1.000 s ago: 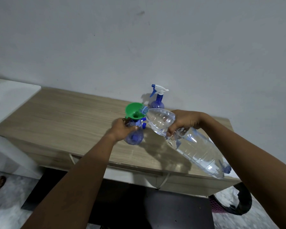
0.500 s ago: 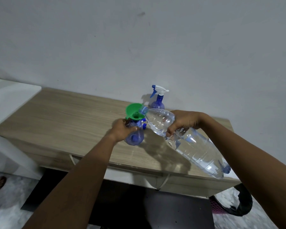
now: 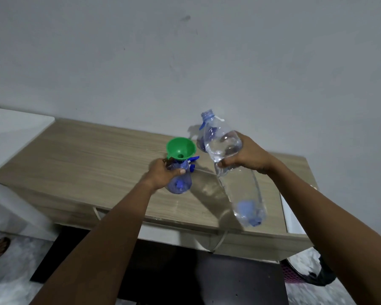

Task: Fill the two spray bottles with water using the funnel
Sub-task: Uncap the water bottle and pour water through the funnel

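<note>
Left hand (image 3: 163,175): you grip the spray bottle (image 3: 179,181), funnel (image 3: 180,149) in its neck.
Right hand (image 3: 244,155): closed round the water bottle (image 3: 231,170), mouth tipped up, right of funnel.
Table (image 3: 86,155): under both.

Both bare forearms extend forward. Left hand (image 3: 163,173) is closed in a grip, thumb on the near side. Right hand (image 3: 245,156) is raised higher, fingers wrapped, wrist bent.
</note>
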Demonstrator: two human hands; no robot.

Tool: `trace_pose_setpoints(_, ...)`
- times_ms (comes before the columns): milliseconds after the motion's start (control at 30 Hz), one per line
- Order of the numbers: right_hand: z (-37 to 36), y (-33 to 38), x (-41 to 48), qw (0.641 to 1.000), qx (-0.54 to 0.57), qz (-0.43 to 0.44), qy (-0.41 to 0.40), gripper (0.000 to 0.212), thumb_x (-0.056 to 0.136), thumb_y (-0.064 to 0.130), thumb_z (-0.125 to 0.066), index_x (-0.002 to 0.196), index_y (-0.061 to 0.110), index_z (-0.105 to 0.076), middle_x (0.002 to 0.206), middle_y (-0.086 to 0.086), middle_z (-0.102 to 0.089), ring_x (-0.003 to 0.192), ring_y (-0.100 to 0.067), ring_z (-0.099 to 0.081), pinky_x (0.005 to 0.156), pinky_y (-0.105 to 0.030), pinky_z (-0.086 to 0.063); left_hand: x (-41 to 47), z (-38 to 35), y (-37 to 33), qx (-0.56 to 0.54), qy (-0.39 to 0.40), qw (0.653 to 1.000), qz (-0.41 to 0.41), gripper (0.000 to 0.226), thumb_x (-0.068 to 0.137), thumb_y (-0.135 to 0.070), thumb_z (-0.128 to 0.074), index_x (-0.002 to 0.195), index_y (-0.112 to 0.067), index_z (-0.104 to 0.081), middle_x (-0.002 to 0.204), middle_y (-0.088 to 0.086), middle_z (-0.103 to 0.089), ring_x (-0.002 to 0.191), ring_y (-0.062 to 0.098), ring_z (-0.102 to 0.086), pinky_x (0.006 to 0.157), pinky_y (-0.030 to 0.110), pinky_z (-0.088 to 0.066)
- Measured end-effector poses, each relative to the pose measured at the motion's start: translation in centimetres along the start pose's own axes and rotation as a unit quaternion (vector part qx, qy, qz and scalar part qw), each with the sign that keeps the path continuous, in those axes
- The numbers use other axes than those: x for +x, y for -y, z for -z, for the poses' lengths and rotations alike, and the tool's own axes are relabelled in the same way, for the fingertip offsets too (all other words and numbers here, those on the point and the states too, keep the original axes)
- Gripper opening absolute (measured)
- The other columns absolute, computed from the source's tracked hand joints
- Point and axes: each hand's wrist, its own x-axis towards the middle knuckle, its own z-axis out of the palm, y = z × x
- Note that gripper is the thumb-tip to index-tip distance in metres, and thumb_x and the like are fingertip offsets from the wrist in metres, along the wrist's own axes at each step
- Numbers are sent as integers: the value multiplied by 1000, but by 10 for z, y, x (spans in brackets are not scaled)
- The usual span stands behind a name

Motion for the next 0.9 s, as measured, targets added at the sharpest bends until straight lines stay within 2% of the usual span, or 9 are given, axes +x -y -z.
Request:
trace_pose_setpoints(67, -5, -5, -1, 996, 25, 23, -85, 63, 66, 0, -89, 119, 18, -58, 105, 8, -69, 87, -1, -71, 76, -32, -63, 1, 1, 0, 4, 5, 1000, 4, 37, 80, -19, -83, 113, -9, -71, 104, 2, -75, 95, 14, -69, 76, 23, -51)
trace_pose_setpoints(167, -18, -16, 1, 979, 35, 45, -194, 68, 66, 5, -91, 121, 15, -53, 104, 14, -66, 87, 10, -66, 76, -14, -56, 2, 1, 2, -6, 6, 1000, 2, 39, 78, -19, -84, 114, -9, -71, 106, 2, -75, 98, 16, -70, 80, 28, -52)
trace_pose_setpoints(367, -44, -43, 5, 943, 30, 37, -329, 77, 63, 23, -94, 123, 26, -46, 103, 38, -59, 95, 17, -59, 80, -22, -56, 3, 1, 3, -16, 6, 1000, -6, 37, 77, -17, -85, 111, -10, -73, 105, 3, -76, 96, 14, -71, 83, 29, -56)
trace_pose_setpoints(433, -44, -49, 5, 933, 32, 26, -359, 81, 64, 23, -94, 128, 26, -43, 104, 45, -54, 96, 25, -53, 79, -16, -51, 4, 1, 3, -22, 9, 1000, -6, 35, 79, -15, -84, 111, -9, -72, 105, 2, -76, 95, 13, -70, 84, 27, -55)
trace_pose_setpoints(533, -40, -56, 3, 923, 38, 20, -381, 88, 65, 27, -94, 135, 24, -40, 111, 32, -53, 97, 21, -55, 78, -10, -49, 2, 0, 3, -35, 12, 999, -17, 33, 79, -9, -82, 109, -11, -71, 103, 0, -75, 92, 9, -70, 80, 23, -54)
trace_pose_setpoints(667, -35, -66, 0, 925, 25, 30, -378, 98, 65, 36, -95, 141, 26, -33, 137, 9, -53, 112, -4, -57, 90, -26, -55, -2, -2, 1, -44, 16, 999, -27, 31, 81, -3, -79, 107, -15, -69, 92, -12, -76, 84, -2, -70, 74, 14, -53)
trace_pose_setpoints(767, -41, -70, -1, 925, 38, 28, -377, 106, 63, 38, -96, 145, 27, -29, 142, 8, -47, 119, -6, -52, 92, -19, -50, -6, -3, -2, -49, 28, 998, -30, 30, 83, 2, -75, 104, -18, -68, 86, -20, -76, 82, -5, -70, 71, 10, -52)
trace_pose_setpoints(833, -54, -70, -9, 892, 39, 10, -450, 102, 60, 41, -96, 139, 24, -35, 136, 4, -44, 111, -6, -51, 87, -13, -47, -7, -1, -1, -49, 33, 998, -35, 30, 83, 3, -74, 105, -17, -68, 87, -20, -76, 83, -5, -69, 72, 11, -52)
trace_pose_setpoints(900, -72, -70, -17, 844, 18, 11, -537, 78, 62, 41, -95, 119, 17, -48, 117, 2, -48, 91, -11, -51, 79, -26, -51, -11, 4, 1, -57, 43, 997, -35, 31, 83, 2, -74, 108, -15, -69, 95, -14, -77, 90, 0, -71, 78, 15, -55)
